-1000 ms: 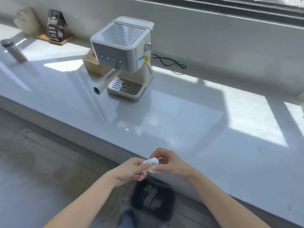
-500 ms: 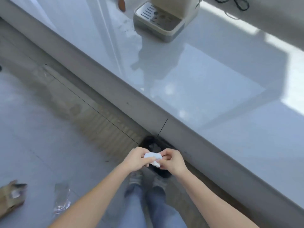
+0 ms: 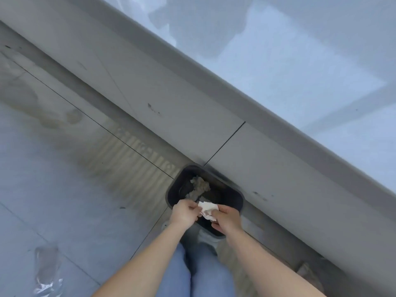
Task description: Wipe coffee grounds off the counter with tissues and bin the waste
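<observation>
Head view looks straight down past the counter (image 3: pixel 300 61) edge to the floor (image 3: pixel 53 179), where a dark bin (image 3: pixel 233 199) stands against the base panel, just in front of the person's feet. Both hands pinch one crumpled white tissue (image 3: pixel 207 209) between them: the left hand (image 3: pixel 186 213) grips its left end with thumb and fingertips, the right hand (image 3: pixel 227 217) grips the right end and underside. The wad hangs over the near half of the bin's opening, above the rim and not touching it. Its long axis runs roughly left to right between the two hands, about parallel to the bin's near rim, with a loose flap drooping from the lower right side toward the opening. Earlier waste (image 3: pixel 200 186), a pale lump, already lies in the far part of the bin. The main risk, as I judge it, is a spill: if the wad is opened or tilted before it is well inside, any grounds folded in it could sift out past the near rim onto the floor or the shoes. A light tissue let go from this height may also drift and catch on the rim. Uneven letting go, one hand before the other, could swing the flap open. Whether grounds are really in the fold is hard to tell here; the tissue looks mostly clean from above.
</observation>
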Demonstrator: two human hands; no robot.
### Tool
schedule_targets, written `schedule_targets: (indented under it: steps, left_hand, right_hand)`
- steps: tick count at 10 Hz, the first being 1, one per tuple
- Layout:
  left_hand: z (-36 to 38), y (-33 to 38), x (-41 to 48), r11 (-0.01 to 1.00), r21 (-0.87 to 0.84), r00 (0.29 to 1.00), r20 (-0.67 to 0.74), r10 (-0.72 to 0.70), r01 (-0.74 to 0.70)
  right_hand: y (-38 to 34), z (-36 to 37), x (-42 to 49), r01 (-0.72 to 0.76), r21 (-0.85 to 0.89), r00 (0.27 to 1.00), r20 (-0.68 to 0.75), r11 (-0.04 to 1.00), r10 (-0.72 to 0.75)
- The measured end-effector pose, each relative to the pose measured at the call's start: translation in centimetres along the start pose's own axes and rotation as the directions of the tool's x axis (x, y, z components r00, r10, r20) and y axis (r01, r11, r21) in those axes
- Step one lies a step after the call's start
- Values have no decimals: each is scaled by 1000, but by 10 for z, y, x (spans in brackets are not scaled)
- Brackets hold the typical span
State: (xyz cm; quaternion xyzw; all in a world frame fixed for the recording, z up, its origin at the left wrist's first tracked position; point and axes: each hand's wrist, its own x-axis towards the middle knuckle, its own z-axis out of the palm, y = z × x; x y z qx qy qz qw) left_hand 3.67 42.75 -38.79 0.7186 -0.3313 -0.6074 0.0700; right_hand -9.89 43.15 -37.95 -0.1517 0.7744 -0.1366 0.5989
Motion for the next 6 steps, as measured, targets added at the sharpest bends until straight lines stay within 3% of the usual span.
schedule_targets:
  steps: [1,2,3,4,6]
  left_hand:
    - [13,-3,28,998,62,999,33,-16,14]
    - [23,-6,47,988,152,982,181,-59,31]
    - [23,-10,50,973,231,963,261,-75,13]
    - [14,-11,39,977,215,973,223,-51,2]
    - [-31,27,-24,919,360,982,154,112,-161]
  right_hand:
    - [11,2,34,-64,12,998,3,998,64]
    - [18,1,57,-111,-29,994,8,993,111]
    - [23,-2,65,-77,-169,997,-24,983,74]
    - [22,-4,54,-4,-218,1000,-30,976,-2]
    - [-1,-16,-13,173,-376,984,33,910,-174]
